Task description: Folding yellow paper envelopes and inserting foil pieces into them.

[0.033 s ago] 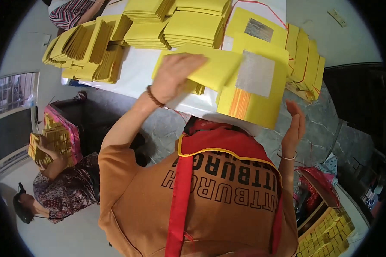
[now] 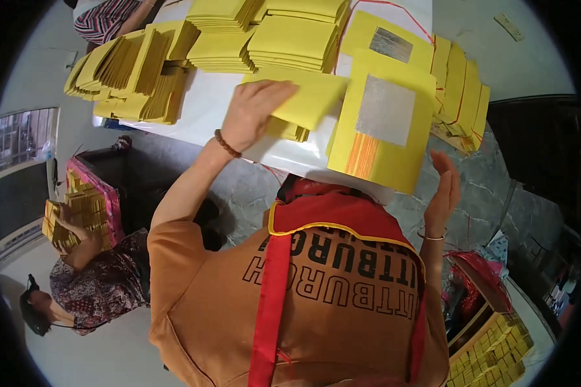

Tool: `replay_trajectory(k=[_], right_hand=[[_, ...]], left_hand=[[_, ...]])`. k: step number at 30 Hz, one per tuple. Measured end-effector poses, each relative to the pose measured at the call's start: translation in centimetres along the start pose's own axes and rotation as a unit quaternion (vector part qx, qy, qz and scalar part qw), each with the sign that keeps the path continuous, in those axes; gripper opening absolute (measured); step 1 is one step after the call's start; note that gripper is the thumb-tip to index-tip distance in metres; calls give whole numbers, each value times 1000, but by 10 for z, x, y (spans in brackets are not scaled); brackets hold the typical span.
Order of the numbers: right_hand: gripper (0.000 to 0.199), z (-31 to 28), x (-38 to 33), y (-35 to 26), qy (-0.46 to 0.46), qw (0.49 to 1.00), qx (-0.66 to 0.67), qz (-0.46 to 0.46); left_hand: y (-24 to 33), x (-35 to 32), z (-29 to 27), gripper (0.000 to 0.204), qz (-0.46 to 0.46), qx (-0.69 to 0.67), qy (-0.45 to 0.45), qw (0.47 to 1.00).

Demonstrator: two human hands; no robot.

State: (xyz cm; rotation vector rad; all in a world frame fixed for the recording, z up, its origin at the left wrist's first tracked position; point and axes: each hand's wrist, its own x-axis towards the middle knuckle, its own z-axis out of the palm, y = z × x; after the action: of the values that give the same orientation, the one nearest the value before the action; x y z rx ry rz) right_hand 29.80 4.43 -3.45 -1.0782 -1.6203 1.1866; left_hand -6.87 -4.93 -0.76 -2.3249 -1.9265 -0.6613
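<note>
The person is wearing an orange-brown shirt (image 2: 200, 309) under a red apron (image 2: 274, 348) edged in yellow. Just beyond, the right hand (image 2: 443, 187), with a bangle (image 2: 430, 237) at its wrist, is hovering in the air, open and holding nothing, just beside a flat yellow sheet (image 2: 394, 164). That sheet is lying at the bench's near edge, overhanging it slightly, and is bearing a silver square (image 2: 387, 109) and an orange striped patch (image 2: 363, 156). To its left, the left hand (image 2: 252, 113) is reaching across a folded yellow sheet (image 2: 316, 100), fingers extended and together; its thumb is hidden, so whether it is gripping the paper cannot be told. The folded sheet is lying over a low pile (image 2: 289, 131) of folded yellow paper on the white-covered bench (image 2: 206, 97). Farther on, neat folded stacks (image 2: 295, 42) are standing in rows, with leaning stacks (image 2: 119, 61) resting to the left and red-tied bundles (image 2: 459, 84) to the right. Off to the left, a co-worker (image 2: 103, 274) is holding yellow bundles (image 2: 58, 226) beside a pink-edged box (image 2: 113, 206).
</note>
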Motion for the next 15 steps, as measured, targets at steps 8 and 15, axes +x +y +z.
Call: replay_trajectory(k=[8,15], right_hand=[[26,14,9,-5,-80,991,-92,-51],[24,17,11,0,-97,980,-154,-85]], left_hand=[[-46,-75,58,58,-60,74,-174,980],[-39,-91,79,61,-63,160,-159,972]])
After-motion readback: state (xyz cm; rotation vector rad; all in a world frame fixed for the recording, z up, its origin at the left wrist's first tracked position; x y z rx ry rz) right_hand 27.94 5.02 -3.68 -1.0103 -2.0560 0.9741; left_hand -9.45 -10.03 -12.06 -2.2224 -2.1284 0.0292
